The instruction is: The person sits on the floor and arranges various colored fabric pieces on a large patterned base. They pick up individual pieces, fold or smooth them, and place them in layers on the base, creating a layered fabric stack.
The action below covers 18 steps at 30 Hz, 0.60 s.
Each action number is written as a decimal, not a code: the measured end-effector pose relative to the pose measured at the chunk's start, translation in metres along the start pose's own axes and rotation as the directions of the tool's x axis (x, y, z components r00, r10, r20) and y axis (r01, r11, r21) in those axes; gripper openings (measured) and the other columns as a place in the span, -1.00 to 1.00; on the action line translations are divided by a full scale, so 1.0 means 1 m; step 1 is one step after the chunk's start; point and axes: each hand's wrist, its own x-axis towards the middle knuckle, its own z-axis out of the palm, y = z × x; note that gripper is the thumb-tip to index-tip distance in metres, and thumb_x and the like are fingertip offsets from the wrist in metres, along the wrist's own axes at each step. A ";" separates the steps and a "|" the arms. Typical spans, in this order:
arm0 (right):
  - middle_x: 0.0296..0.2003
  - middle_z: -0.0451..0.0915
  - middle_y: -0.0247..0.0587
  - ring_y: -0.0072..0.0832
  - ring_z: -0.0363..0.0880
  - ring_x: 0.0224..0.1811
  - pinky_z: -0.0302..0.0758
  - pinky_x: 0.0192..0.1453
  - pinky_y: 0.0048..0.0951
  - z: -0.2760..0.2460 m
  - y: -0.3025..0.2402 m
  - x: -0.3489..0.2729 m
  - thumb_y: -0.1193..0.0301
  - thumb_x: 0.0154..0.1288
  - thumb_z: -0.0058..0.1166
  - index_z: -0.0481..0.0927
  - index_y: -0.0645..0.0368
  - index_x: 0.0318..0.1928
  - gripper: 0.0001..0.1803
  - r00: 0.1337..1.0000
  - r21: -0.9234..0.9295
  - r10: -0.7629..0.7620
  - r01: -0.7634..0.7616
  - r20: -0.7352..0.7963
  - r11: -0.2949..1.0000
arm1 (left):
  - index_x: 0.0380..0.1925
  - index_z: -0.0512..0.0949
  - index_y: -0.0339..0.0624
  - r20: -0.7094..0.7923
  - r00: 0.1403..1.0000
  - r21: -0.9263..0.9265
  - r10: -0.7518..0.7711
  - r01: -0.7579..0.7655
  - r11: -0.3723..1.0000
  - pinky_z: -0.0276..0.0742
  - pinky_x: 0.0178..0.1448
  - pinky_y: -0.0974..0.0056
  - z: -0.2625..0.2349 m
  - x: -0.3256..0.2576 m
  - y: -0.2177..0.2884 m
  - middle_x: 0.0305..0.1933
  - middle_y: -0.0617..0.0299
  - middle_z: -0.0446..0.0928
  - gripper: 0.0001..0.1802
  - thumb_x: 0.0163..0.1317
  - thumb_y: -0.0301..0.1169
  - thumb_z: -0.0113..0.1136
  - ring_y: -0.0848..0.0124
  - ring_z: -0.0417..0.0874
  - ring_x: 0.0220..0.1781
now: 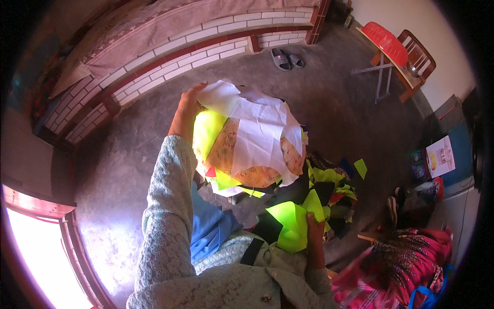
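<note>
Across the middle of the frame, a grey floor (334, 92) is spread, and above it, at the centre, a round, mottled orange-brown top (222, 141) is largely covered by cloth. Just right of centre, a heap of scraps (329, 177) is seen, with yellow-green and dark pieces tangled together; pieces are best drawn from it singly, so that neighbours are not dragged along. Over the round top, a white cloth (260, 121) is laid, creased and uneven at its edges; it is best smoothed from the middle outward, with its folds opened before any edge is lined up. At the lower centre, a yellow-green piece (290, 226) is held, bent and partly curled, by the right hand (314, 234), whose fingers are closed on its right side; a light grip is advised, so that fresh creases are not pressed in. At the upper left of the round top, the white cloth's edge is met by the left hand (187, 109); whether it is pinched or merely steadied cannot be told.
</note>
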 end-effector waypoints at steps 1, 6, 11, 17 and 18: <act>-0.05 0.50 -0.22 -0.44 0.48 -0.07 0.43 -0.01 -0.42 -0.001 0.004 -0.001 0.38 0.27 0.12 0.40 0.30 0.06 -0.59 1.000 0.010 -0.021 0.021 -0.002 1.000 | -0.11 0.49 -0.45 0.048 0.998 -0.014 -0.030 0.031 0.999 0.61 -0.13 0.01 0.004 0.002 0.001 -0.14 -0.08 0.54 -0.57 0.17 -0.28 0.22 0.10 0.63 -0.18; -0.08 0.50 -0.21 -0.44 0.48 -0.11 0.43 -0.04 -0.42 0.003 -0.004 0.001 0.37 0.26 0.12 0.40 0.30 0.06 -0.58 1.000 0.011 0.031 -0.031 -0.005 0.999 | -0.11 0.51 -0.40 0.070 0.980 0.118 -0.185 0.176 0.977 0.60 -0.12 0.03 0.024 0.000 0.007 -0.14 -0.04 0.55 -0.64 0.13 -0.38 0.25 0.15 0.62 -0.16; -0.11 0.52 -0.22 -0.47 0.49 -0.14 0.44 -0.09 -0.43 -0.002 0.001 0.004 0.37 0.26 0.14 0.44 0.29 0.02 -0.62 1.000 -0.070 0.019 -0.020 -0.013 0.997 | -0.16 0.53 -0.38 0.261 0.965 0.261 0.000 -0.071 0.963 0.54 0.01 0.18 0.048 -0.008 0.016 -0.14 0.05 0.56 -0.70 0.09 -0.48 0.23 0.24 0.59 -0.12; -0.09 0.52 -0.24 -0.47 0.49 -0.10 0.42 -0.02 -0.43 0.010 -0.016 -0.002 0.37 0.24 0.14 0.45 0.30 0.04 -0.60 1.000 0.020 0.027 -0.027 -0.006 0.999 | -0.29 0.54 -0.31 0.437 0.897 0.135 0.064 -0.136 0.981 0.47 0.03 0.26 0.098 -0.017 0.035 -0.25 0.17 0.56 -0.77 0.01 -0.48 0.21 0.34 0.56 -0.17; -0.10 0.52 -0.24 -0.46 0.49 -0.11 0.43 -0.05 -0.42 0.010 -0.016 -0.002 0.37 0.25 0.12 0.45 0.30 0.03 -0.61 1.000 -0.015 0.017 -0.017 -0.008 1.000 | -0.35 0.53 -0.25 0.465 0.879 0.160 0.103 -0.198 0.967 0.47 -0.03 0.28 0.108 -0.022 0.041 -0.32 0.22 0.55 -0.83 -0.01 -0.50 0.19 0.36 0.55 -0.22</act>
